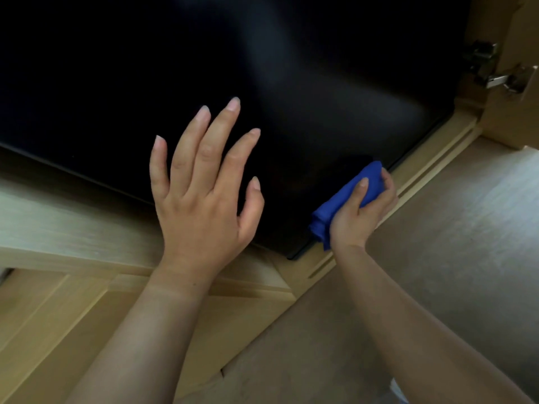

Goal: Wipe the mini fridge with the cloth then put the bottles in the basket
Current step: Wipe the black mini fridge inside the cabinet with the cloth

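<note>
Surface and room: pale beige floor [466, 228] at right, bordered by a light wood cabinet [431, 147] whose frame runs diagonally, with a metal hinge [495, 74] on its inner wall at upper right. Container: the cabinet recess holds the black mini fridge [204, 53], glossy front toward me, its inside hidden. Hands: my left hand [204, 196] lies over the fridge front near its lower edge, fingers straight and spread, contact uncertain; my right hand [358, 217], fingers and thumb curled, grips the bunched blue cloth [344, 199] against the fridge's lower right corner, just beside the wood frame.
</note>
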The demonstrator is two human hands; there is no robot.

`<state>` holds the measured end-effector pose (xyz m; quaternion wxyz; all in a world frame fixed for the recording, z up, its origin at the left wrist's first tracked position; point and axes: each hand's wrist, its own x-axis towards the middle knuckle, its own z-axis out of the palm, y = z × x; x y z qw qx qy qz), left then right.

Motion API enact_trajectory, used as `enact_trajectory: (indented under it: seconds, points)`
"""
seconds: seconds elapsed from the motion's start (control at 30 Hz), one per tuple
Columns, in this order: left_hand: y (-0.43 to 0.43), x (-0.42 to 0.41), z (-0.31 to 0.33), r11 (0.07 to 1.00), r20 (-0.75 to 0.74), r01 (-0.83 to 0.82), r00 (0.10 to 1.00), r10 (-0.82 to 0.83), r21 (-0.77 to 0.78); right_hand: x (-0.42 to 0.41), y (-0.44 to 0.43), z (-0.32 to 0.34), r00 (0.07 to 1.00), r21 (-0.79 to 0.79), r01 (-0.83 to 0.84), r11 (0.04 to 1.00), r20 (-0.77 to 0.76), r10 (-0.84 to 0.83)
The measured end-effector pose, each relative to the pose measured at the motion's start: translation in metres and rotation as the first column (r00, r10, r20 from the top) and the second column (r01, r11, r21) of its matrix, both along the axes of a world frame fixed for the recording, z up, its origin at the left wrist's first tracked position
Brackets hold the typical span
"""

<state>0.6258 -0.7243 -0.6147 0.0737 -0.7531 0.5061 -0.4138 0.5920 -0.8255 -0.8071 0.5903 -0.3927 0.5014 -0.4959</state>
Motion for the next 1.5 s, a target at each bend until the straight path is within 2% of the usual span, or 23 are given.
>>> enact_trajectory:
  seconds: [0.13, 0.27, 0.33, 0.4, 0.5, 0.6, 0.67, 0.83, 1.03, 1.17, 1.23, 1.33, 1.43, 1.5]
  points:
    - [-0.002, 0.000, -0.002, 1.000, 0.018, -0.010, 1.000, 0.010, -0.011, 0.005, 0.043, 0.017, 0.999, -0.031, -0.041, 0.999, 0.019, 0.041]
    - [0.001, -0.001, 0.001, 1.000, -0.007, -0.002, 1.000, 0.002, 0.015, 0.002, 0.026, 0.039, 0.999, -0.254, -0.042, 0.966, 0.019, 0.048]
    - [0.001, -0.004, 0.004, 1.000, -0.040, 0.004, 0.999, -0.003, 0.023, 0.004, 0.001, 0.047, 1.000, -0.297, 0.011, 0.955, 0.015, -0.007]
    - [0.001, -0.008, 0.007, 1.000, -0.082, 0.004, 0.997, -0.001, 0.026, 0.006, -0.018, 0.051, 0.997, -0.248, 0.073, 0.966, 0.019, -0.070]
    - [0.005, -0.017, 0.012, 0.999, -0.163, -0.005, 0.987, 0.011, 0.038, 0.006, -0.027, 0.056, 0.995, -0.092, 0.090, 0.992, 0.045, -0.087]
    - [0.013, -0.027, 0.017, 0.999, -0.231, -0.037, 0.972, 0.044, 0.033, -0.001, -0.023, 0.056, 0.998, -0.012, 0.007, 1.000, 0.055, -0.006]
    - [0.024, -0.035, 0.020, 0.997, -0.270, -0.068, 0.960, 0.074, 0.033, -0.010, -0.018, 0.057, 0.995, -0.013, -0.084, 0.996, 0.057, 0.085]
    - [0.072, -0.053, 0.021, 0.998, -0.323, -0.059, 0.945, 0.060, 0.014, -0.042, 0.014, 0.059, 0.968, -0.166, -0.250, 0.954, -0.009, 0.252]
    - [0.134, -0.054, 0.022, 0.984, -0.223, -0.106, 0.972, 0.073, -0.141, -0.050, 0.049, 0.067, 0.928, -0.376, -0.372, 0.849, -0.135, 0.347]
    - [0.152, -0.046, 0.018, 0.957, -0.218, -0.161, 0.970, 0.108, -0.241, -0.037, 0.060, 0.091, 0.944, -0.517, -0.326, 0.791, -0.131, 0.303]
    - [0.165, -0.040, 0.020, 0.927, -0.234, -0.245, 0.955, 0.181, -0.285, -0.019, 0.078, 0.113, 0.944, -0.616, -0.295, 0.730, -0.071, 0.321]
    - [0.157, -0.037, 0.014, 0.908, -0.240, -0.280, 0.948, 0.210, -0.311, -0.010, 0.083, 0.126, 0.963, -0.731, -0.222, 0.645, -0.063, 0.261]
    - [0.154, -0.031, 0.008, 0.885, -0.170, -0.300, 0.952, 0.255, -0.356, 0.002, 0.088, 0.111, 0.969, -0.796, -0.224, 0.562, -0.121, 0.214]
    - [0.153, -0.028, 0.004, 0.879, -0.124, -0.289, 0.957, 0.261, -0.380, 0.002, 0.087, 0.088, 0.965, -0.792, -0.253, 0.555, -0.165, 0.204]
